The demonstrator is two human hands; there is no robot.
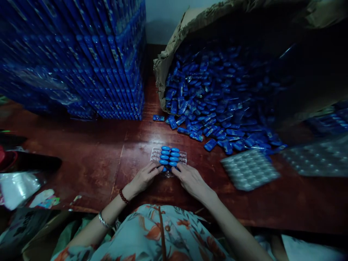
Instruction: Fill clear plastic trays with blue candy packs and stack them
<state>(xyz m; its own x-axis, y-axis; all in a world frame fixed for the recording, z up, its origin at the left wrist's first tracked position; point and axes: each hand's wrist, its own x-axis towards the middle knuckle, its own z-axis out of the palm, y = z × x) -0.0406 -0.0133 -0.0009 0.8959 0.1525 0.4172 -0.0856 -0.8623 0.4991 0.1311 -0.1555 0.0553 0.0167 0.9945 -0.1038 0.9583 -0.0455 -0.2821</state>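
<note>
A clear plastic blister tray lies on the table in front of me. Two columns of blue oval pieces fill its middle, while the clear hollows at its sides hold none. My left hand is at the tray's near left, thumb and fingertips closed on a blue piece in the nearest row. From the right, my right hand closes its thumb and fingers on the neighbouring piece of that row. My fingers partly cover these near pieces, and the tray's near edge is hard to make out.
A torn cardboard box spills many blue wrapped pieces onto the table. Blue packs are stacked high at the left. Moulded plastic trays lie right; a dark bottle-like object lies left.
</note>
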